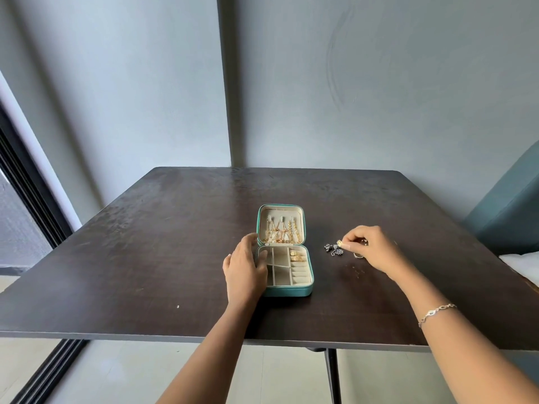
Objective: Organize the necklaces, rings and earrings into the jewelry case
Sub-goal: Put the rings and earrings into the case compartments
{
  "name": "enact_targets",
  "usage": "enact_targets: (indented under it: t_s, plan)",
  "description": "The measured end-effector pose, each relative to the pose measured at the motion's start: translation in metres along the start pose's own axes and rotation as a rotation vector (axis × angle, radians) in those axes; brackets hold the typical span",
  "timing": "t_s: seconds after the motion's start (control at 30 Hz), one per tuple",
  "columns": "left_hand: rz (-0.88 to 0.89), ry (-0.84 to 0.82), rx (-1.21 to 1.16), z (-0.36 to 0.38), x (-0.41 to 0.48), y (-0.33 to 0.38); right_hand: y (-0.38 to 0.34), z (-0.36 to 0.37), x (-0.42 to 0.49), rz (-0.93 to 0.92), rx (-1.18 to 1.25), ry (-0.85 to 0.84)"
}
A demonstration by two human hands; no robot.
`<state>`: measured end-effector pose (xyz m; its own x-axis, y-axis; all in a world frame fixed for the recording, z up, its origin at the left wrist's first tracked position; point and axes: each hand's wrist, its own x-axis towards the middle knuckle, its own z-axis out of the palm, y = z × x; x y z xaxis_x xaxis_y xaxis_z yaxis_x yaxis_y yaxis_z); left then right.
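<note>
Gold piece between fingers of right hand, beside silver chain

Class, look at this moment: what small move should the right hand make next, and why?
Probably lift the gold piece pinched by the right hand and carry it left to the case. The left hand rests on the open case, steadying it. Two gold pieces sit in its slotted column, and the slots below them look free.

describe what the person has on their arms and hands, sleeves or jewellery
Both forearms are bare, no sleeves in view. Nothing shows on the left hand. On the wrist behind the right hand sits a thin silver bracelet of linked ovals.
</note>
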<state>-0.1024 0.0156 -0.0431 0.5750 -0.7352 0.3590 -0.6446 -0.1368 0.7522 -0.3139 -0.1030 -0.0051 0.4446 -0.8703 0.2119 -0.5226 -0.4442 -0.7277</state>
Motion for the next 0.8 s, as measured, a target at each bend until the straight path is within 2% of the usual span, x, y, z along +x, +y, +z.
enact_targets:
  t_s: [0.1,0.2,0.33,0.5,0.8]
  plan:
    - [0.231,0.039,0.047,0.002,-0.001,-0.001,-0.034,0.006,-0.004,-0.049,0.16,-0.135]
    - [0.441,0.117,0.143,0.002,-0.001,-0.002,-0.059,0.022,-0.002,-0.126,0.106,-0.234]
    - [0.553,0.14,0.209,0.002,0.0,-0.006,-0.071,0.042,0.001,-0.182,-0.015,-0.3]
    - [0.567,0.114,0.216,0.0,-0.002,-0.004,-0.074,0.051,0.0,-0.205,0.004,-0.298]
    - [0.43,0.02,0.195,-0.005,-0.002,0.0,-0.073,0.056,-0.012,-0.326,-0.013,-0.099]
